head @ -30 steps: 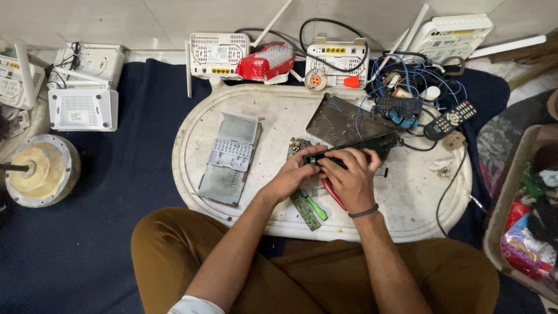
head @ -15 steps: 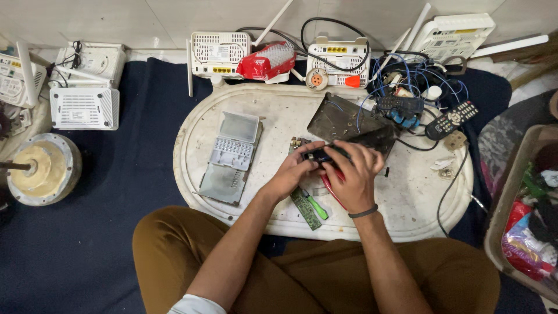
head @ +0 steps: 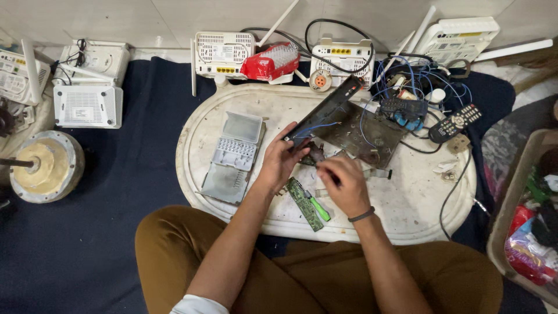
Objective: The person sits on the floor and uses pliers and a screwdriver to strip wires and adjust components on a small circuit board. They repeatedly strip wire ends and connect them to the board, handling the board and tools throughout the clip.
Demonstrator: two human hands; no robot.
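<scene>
My left hand [head: 279,160] grips the near end of a long black plastic strip [head: 325,110], which is tilted up and points away to the right over a dark metal chassis plate [head: 372,136] with blue wires. My right hand [head: 344,185] is curled just in front of that plate, its fingertips by a small circuit piece [head: 315,154]; whether it holds anything is hidden. A narrow green circuit board [head: 302,200] and a green-handled screwdriver [head: 319,209] lie between my wrists on the white oval tray [head: 407,215].
A grey opened plastic casing [head: 232,154] lies left on the tray. A black remote [head: 456,122], a black adapter [head: 404,109] and tangled cables sit at right. White routers [head: 224,53] line the wall, a round motor part [head: 40,166] lies far left, and a bin [head: 523,232] stands right.
The black strip, earlier flat across the dark plate under both hands, is now swung up by my left hand. My right hand has let go and drawn back toward me.
</scene>
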